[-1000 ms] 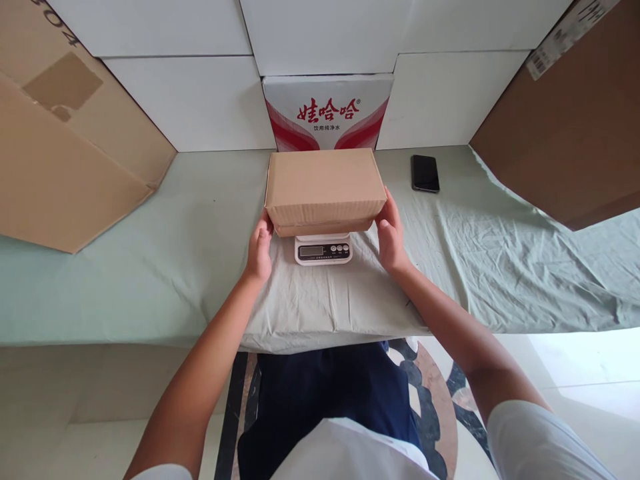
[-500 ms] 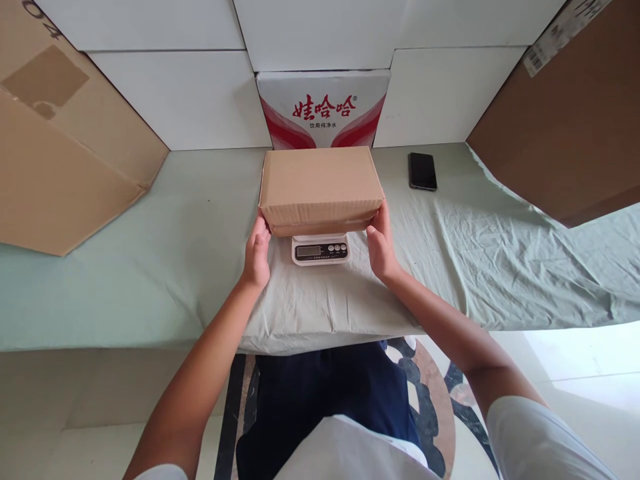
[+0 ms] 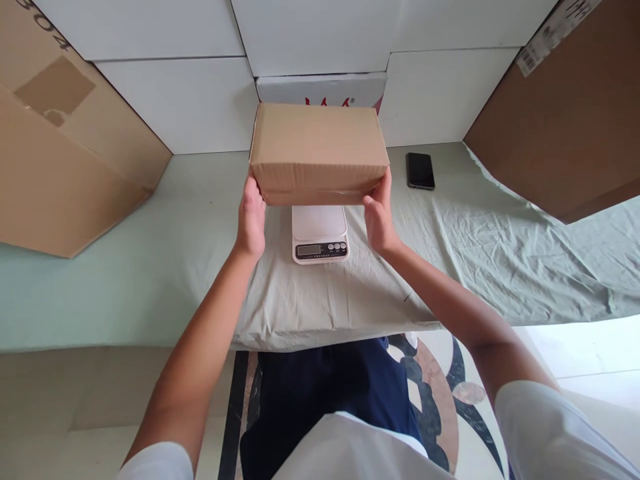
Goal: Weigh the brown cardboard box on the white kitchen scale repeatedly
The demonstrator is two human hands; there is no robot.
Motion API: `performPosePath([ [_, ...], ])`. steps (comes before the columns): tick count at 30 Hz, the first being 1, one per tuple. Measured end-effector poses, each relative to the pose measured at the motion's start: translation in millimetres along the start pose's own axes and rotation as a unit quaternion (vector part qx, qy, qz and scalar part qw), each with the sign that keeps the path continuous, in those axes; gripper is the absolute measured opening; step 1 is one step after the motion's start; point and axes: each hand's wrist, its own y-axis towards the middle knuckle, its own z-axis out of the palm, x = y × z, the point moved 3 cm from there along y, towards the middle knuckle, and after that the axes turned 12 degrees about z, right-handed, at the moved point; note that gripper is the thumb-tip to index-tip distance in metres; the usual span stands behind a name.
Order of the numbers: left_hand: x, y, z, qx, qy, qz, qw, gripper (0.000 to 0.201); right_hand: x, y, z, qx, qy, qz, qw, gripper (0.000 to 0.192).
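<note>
Fingers of the left hand press flat against the left end of a plain brown corrugated cardboard box, and fingers of the right hand press against its right end, so the closed box is clamped between the two palms. Both hands grip near the lower front corners, thumbs toward the person. Held this way, the box hangs in the air, level, with its long side across the view, above and slightly behind a small white digital kitchen scale. Nothing touches the scale's bare white platform, and its dark display strip and row of round buttons face the person.

Under the scale lies a pale green wrinkled cloth spread over the counter. On that cloth, to the right of the box and well apart from it, rests a black smartphone, screen up. Behind the lifted box stands a white carton with red printed characters, mostly hidden by it, against a wall of white panels. One large tan cardboard sheet leans at the far left, and a darker brown cardboard carton leans at the far right.
</note>
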Motion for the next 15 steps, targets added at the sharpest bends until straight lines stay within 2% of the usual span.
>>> performPosePath([
  [3, 24.6, 33.7, -6.3, -0.016, 0.001, -0.026, 1.0, 0.081, -10.5, 40.1, 1.7, -0.006, -0.011, -0.029, 0.999, 0.1],
  [6, 59.4, 51.5, -9.4, -0.053, -0.013, -0.077, 0.996, 0.084, -24.2, 69.6, 5.5, -0.008, -0.029, -0.027, 0.999, 0.101],
  [11, 117.5, 39.6, -6.2, -0.119, -0.021, -0.173, 0.977, 0.095, -54.2, 83.9, 8.8, -0.019, -0.007, 0.027, 0.999, 0.101],
  [13, 133.7, 32.4, -5.6, -0.119, -0.023, -0.179, 0.976, 0.096, -67.9, 83.6, 8.3, -0.025, 0.002, 0.043, 0.999, 0.103],
  [15, 143.7, 29.5, -5.7, -0.092, -0.035, -0.148, 0.984, 0.097, -79.1, 83.0, 7.1, -0.033, 0.004, 0.051, 0.998, 0.104],
])
